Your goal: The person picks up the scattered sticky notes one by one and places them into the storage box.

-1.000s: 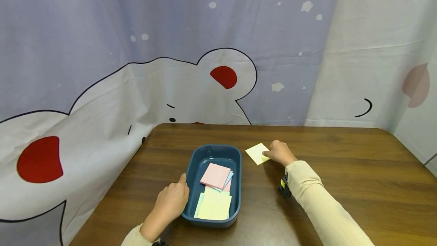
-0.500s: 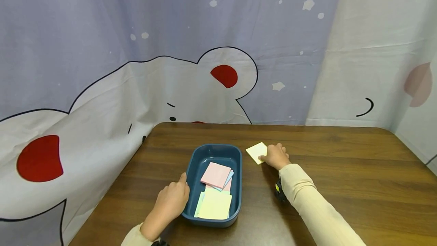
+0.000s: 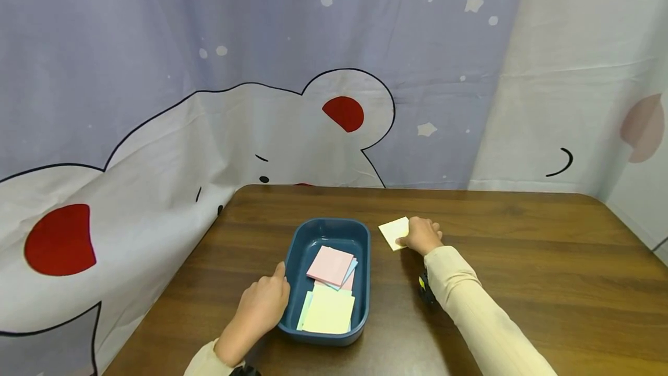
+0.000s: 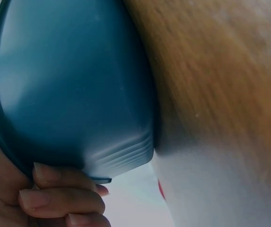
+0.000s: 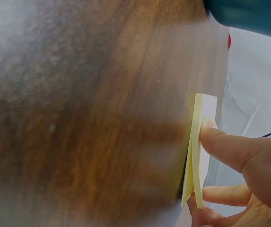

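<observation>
My left hand (image 3: 262,306) grips the near left rim of a blue plastic bin (image 3: 365,283). In the left wrist view, curled fingers (image 4: 62,201) lie against the outside of the bin's wall (image 4: 74,90). Inside the bin are pink sticky notes (image 3: 330,265), a partly covered blue one (image 3: 348,275) and pale yellow ones (image 3: 329,312). My right hand (image 3: 424,235) pinches a pale yellow sticky note pad (image 3: 394,232) at its right side. The right wrist view has the thumb (image 5: 220,142) on the pad's face and fingers at its edge; the pad's layers (image 5: 196,156) spread apart at one end.
A brown wooden table (image 3: 501,260) bears everything. Behind it hangs a printed curtain (image 3: 438,74), close to the table's back edge (image 3: 511,192). The bin stands left of the pad, between my two hands.
My right hand has shifted left and closed further over the pad. The pad has moved slightly to the right. The left hand and the bin have stayed in place.
</observation>
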Demonstrator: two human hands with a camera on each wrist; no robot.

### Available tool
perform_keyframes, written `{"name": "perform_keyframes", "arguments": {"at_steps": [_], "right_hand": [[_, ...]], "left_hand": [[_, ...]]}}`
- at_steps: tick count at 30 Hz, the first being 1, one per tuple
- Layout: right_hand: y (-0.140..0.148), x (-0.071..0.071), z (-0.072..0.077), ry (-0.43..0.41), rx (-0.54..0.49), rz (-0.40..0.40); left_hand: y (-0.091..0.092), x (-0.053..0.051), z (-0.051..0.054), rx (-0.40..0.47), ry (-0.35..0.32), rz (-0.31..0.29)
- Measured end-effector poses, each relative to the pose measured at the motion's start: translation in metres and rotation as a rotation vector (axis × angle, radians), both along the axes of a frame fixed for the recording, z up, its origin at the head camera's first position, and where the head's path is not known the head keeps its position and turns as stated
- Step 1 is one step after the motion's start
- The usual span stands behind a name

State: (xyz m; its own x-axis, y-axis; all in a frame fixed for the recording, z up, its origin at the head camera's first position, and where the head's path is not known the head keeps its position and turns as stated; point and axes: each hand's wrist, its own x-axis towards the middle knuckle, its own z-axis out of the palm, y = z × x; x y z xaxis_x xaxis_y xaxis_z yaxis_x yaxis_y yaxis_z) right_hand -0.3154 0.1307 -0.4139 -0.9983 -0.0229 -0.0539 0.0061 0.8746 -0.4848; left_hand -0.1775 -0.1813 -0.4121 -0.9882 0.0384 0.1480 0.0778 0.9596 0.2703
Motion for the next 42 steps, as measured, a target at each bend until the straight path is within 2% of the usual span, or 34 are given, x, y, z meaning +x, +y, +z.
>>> {"name": "perform_keyframes", "arguments": {"at_steps": [9, 16, 24, 35, 42], "right_hand": [[0.004, 0.003, 0.001, -0.036, -0.007, -0.017], [0.007, 0.004, 0.001, 0.007, -0.039, -0.016], [0.015, 0.002, -0.002, 0.094, -0.155, 0.039], [0.018, 0.004, 0.007, 0.118, -0.203, -0.031], [0.018, 0.008, 0.018, 0.201, -0.237, -0.039]], "left_hand": [[0.0, 0.0, 0.0, 0.002, -0.009, 0.001], [0.0, 0.0, 0.0, 0.01, -0.002, -0.004], [0.0, -0.001, 0.0, 0.009, -0.009, -0.002], [-0.001, 0.0, 0.0, 0.009, 0.014, -0.007], [-0.001, 0.0, 0.0, 0.012, 0.013, -0.007]]}}
